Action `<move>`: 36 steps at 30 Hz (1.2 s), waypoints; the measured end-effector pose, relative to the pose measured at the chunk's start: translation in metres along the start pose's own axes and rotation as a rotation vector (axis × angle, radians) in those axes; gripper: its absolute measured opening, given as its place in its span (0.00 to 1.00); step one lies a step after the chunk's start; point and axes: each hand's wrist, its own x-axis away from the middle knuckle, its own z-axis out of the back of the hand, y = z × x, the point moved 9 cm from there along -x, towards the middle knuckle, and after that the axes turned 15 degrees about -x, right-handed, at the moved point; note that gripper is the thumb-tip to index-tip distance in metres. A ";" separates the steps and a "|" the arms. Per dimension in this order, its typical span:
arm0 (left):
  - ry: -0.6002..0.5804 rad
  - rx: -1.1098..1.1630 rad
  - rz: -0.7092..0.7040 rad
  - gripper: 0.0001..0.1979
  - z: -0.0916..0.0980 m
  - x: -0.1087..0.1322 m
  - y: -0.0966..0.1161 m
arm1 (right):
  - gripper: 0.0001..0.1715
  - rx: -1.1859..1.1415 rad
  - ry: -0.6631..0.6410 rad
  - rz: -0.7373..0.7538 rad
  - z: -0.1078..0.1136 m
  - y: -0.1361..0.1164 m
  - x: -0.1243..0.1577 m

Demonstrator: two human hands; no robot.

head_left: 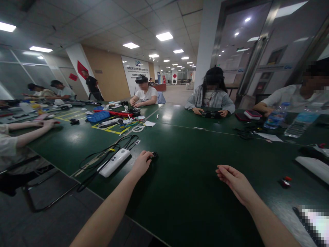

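Note:
My left hand (141, 164) rests over the green table (185, 195), its fingers closed on a small black object (154, 155) whose kind I cannot make out. Just left of that hand lies a white power bank-like box (114, 162) marked "2", with black cables (102, 155) beside it. Farther right, my right hand (232, 178) hovers low over the table, thumb and fingers pressed together. Whatever may be between those fingertips is hidden or too small to tell. A small red and dark item (285, 182) sits to the right of this hand.
A blue basket (98, 116), tools and a white coiled cable (138, 129) lie at far left. Water bottles (303, 120) stand at right, near a white box (313, 168). People sit around the table; a co-worker's arm (36, 133) reaches in from the left.

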 end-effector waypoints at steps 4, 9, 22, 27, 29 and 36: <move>0.032 -0.058 -0.027 0.11 0.002 -0.002 -0.002 | 0.17 0.002 -0.012 -0.004 -0.001 0.002 -0.001; 0.038 -0.126 -0.009 0.11 0.004 -0.003 -0.002 | 0.18 -0.006 -0.027 0.004 0.000 0.003 -0.003; 0.057 -0.206 0.120 0.13 0.010 -0.008 -0.020 | 0.15 -0.025 -0.073 0.070 -0.005 0.000 -0.001; -0.049 -0.093 0.153 0.13 0.006 -0.011 -0.021 | 0.14 -0.016 -0.103 0.074 -0.007 0.000 0.001; -0.078 -0.054 0.112 0.12 0.001 -0.015 -0.013 | 0.14 -0.018 -0.110 0.073 -0.008 0.000 0.002; -0.227 0.183 -0.148 0.14 -0.033 -0.008 0.084 | 0.14 -0.030 -0.114 0.090 -0.007 0.000 -0.001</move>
